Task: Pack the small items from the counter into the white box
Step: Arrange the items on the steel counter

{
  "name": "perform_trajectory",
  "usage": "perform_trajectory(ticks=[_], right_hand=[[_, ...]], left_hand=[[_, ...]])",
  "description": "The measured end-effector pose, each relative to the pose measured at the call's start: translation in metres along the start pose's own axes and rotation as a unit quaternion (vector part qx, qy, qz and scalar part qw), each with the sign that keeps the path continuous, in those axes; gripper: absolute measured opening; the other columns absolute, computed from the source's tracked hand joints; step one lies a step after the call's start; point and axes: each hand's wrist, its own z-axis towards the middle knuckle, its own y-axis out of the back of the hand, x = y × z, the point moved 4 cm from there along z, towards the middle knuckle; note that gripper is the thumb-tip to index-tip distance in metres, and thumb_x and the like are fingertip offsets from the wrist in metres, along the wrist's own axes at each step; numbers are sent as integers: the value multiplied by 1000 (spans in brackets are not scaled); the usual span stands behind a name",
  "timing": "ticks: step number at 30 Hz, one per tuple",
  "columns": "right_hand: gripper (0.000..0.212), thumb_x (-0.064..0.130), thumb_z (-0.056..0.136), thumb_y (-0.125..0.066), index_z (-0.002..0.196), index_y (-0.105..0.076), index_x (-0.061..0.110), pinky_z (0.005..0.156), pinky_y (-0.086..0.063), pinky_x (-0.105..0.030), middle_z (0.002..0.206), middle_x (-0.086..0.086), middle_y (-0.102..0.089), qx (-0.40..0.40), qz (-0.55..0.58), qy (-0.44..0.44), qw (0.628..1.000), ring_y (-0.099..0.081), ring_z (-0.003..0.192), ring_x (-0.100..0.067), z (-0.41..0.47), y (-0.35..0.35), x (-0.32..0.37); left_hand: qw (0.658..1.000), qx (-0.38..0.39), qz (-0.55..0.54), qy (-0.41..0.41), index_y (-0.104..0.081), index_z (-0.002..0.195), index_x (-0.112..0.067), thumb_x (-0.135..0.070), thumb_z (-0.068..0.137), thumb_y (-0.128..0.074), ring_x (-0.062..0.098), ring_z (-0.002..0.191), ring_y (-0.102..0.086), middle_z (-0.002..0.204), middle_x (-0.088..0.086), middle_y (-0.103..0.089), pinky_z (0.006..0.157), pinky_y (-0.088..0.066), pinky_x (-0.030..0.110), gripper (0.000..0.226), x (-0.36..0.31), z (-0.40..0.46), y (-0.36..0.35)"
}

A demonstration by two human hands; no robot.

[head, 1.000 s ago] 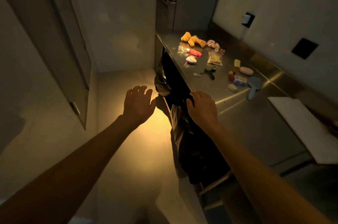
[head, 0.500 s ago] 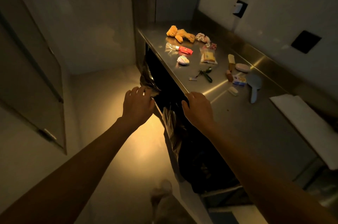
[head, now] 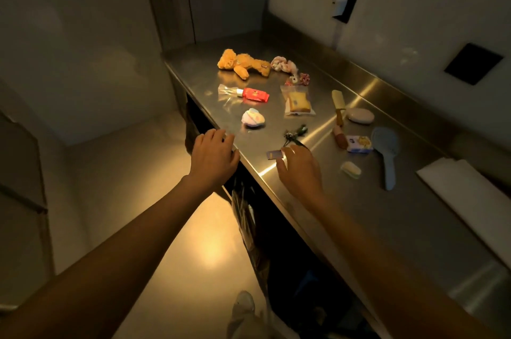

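Left hand (head: 213,157) resting on surface (head: 359,200) edge, fingers loosely curled, holding nothing. Right hand (head: 300,167) fingers pinching one small card (head: 274,154). One teddy (head: 243,63), one brush (head: 385,156), one white box (head: 470,192) at right.

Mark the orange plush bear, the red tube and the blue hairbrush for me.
Orange plush bear (head: 243,62), head view, on its belly.
Red tube (head: 255,95), head view, mid-body.
Blue hairbrush (head: 385,143), head view, on the oval head.

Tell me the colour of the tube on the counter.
Red, with a white cap; the tube shows in the head view.
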Motion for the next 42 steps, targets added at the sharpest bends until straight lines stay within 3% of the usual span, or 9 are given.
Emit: perform_trajectory(ticks=[4, 11, 19, 24, 29, 34, 42], right_hand=[[32, 23, 90, -48, 115, -61, 8, 91, -41, -42, 120, -11, -60, 5, -6, -29, 1000, -50, 113, -30, 41, -5, -22], [37, 30, 95, -43, 126, -54, 14, 100, -39, -41, 133, -6, -52, 33, -11, -66, 997, -43, 122, -22, 64, -34, -45], [41, 31, 97, -40, 134, -48, 14, 105, -34, -41, 142, -7, -44, 36, -18, -113, 993, -36, 131, -23, 105, -63, -44], [44, 32, 99, -36, 140, -41, 16, 112, -24, -39, 148, -8, -36, 47, -29, -156, 986, -25, 138, -23, 141, -76, -37], [48, 33, 98, -37, 142, -36, 15, 113, -19, -43, 152, -12, -27, 29, -74, -189, 979, -17, 142, -27, 172, -94, -51], [57, 42, 97, -36, 146, -29, 14, 113, -18, -47, 154, -17, -20, 36, -122, -241, 962, -9, 143, -33, 181, -120, -71], [55, 45, 99, -26, 148, -21, 22, 115, -13, -47, 158, -11, -8, 87, -140, -279, 946, 0, 144, -33, 171, -148, -88]], left_hand=[[1000, 3, -14, -15, -60, 118, -8, -29, 91, -53, 30, 114, -52, 120, 12, -60, 95, -37, 41, 35, -9, 46, -18], [997, 47, -20, -53, -54, 128, -13, -35, 93, -51, 26, 121, -49, 130, 9, -56, 101, -36, 39, 41, -22, 92, -56], [993, 48, -27, -108, -62, 114, -9, -27, 89, -60, 34, 114, -54, 122, 15, -61, 96, -42, 44, 30, -3, 146, -94], [987, 42, -50, -147, -64, 108, -8, -31, 92, -45, 32, 109, -57, 116, 13, -63, 93, -44, 43, 34, 14, 187, -119], [982, 86, -66, -158, -58, 123, -8, -36, 94, -40, 33, 122, -49, 131, 16, -55, 102, -38, 45, 44, 27, 216, -156], [970, 140, -67, -188, -50, 132, -11, -47, 96, -22, 32, 130, -40, 139, 13, -48, 106, -34, 46, 58, 31, 220, -189], [955, 143, -85, -246, -55, 119, -14, -47, 96, -32, 30, 124, -40, 128, 7, -52, 98, -40, 41, 46, 33, 235, -211]])
